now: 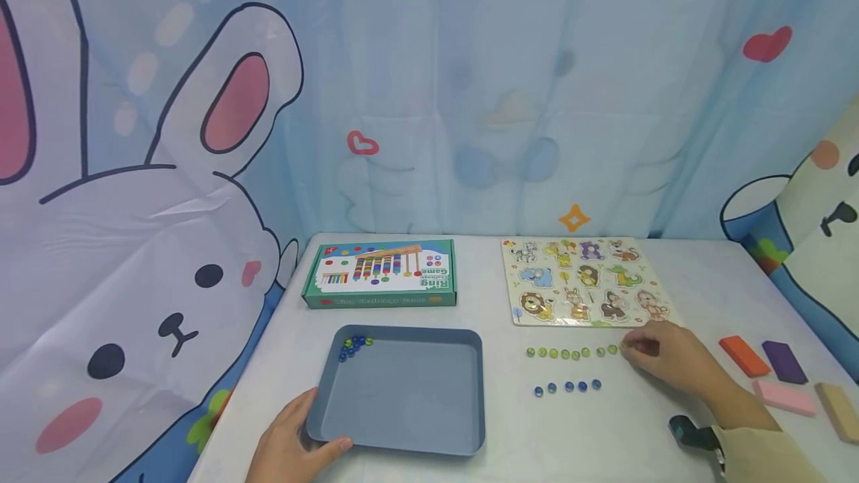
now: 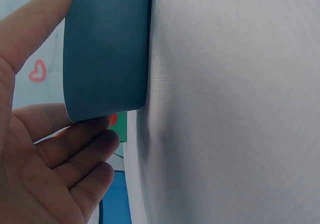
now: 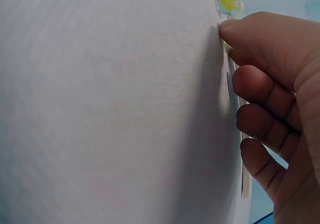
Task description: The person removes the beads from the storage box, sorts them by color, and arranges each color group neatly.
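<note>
My left hand (image 1: 291, 438) holds the near left corner of a shallow blue-grey tray (image 1: 416, 401), thumb along the front wall and fingers by the left side. Several blue and yellow-green marbles (image 1: 354, 344) lie in the tray's far left corner. To the right, my right hand (image 1: 674, 364) pinches a yellow-green marble at the right end of a row of yellow-green marbles (image 1: 576, 355); the fingers mostly hide it. A neighbouring marble (image 3: 229, 3) shows just past the thumb in the right wrist view. Nearer me runs a shorter row of blue marbles (image 1: 569, 387).
Behind the tray lies a green game box (image 1: 381, 300). An animal puzzle board (image 1: 560, 289) is behind the marble rows. Orange (image 1: 743, 356), purple (image 1: 784, 362), pink (image 1: 785, 398) and tan blocks (image 1: 837, 412) lie right of my right hand. A printed curtain (image 1: 503, 43) hangs behind the table.
</note>
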Motion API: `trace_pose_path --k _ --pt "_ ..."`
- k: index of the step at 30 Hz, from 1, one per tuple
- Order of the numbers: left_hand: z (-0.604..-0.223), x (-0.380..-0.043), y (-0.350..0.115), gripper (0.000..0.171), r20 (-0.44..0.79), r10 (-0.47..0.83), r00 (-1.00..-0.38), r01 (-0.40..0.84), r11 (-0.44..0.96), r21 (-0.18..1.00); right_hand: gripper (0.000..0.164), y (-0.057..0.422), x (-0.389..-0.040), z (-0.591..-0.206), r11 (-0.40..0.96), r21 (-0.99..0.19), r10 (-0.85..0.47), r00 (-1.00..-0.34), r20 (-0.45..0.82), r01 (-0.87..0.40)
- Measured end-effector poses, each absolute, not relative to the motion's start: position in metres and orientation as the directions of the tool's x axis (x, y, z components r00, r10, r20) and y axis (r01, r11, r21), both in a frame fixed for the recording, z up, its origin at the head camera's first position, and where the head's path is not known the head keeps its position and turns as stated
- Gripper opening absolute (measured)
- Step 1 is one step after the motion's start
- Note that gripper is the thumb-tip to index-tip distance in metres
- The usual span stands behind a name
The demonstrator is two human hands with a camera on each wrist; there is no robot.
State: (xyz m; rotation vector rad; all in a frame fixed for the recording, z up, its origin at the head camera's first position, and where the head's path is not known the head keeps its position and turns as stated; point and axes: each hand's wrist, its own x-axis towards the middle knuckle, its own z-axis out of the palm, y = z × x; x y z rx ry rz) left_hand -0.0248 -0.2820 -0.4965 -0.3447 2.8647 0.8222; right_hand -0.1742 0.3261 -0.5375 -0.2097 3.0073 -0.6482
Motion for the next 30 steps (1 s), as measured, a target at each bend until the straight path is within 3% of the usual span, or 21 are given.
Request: trace_pose_path --k 9,17,24,30 --pt "-0.496 -0.023 -0.282 0.118 -0.196 -0.182 -0.963 -0.259 0.82 0.51 0.034 0.325 -0.169 -0.519 0.895 -0.428 -0.142 -0.99 -0.009 -0.124" --pt "-0.493 -0.023 -0.281 0.118 -0.204 -0.191 -0.96 -0.271 0.817 0.509 0.026 0.319 -0.175 -0.489 0.858 -0.451 -0.144 -0.958 0.247 -0.246" --pt "-0.494 -0.023 -0.281 0.118 -0.2 -0.19 -0.961 -0.268 0.818 0.509 0.021 0.263 -0.188 -0.467 0.825 -0.367 -0.262 -0.866 0.425 -0.429" --pt "-0.495 -0.024 -0.282 0.118 -0.2 -0.187 -0.962 -0.265 0.818 0.51 0.017 0.193 -0.204 -0.456 0.708 -0.364 -0.396 -0.767 0.505 -0.605"
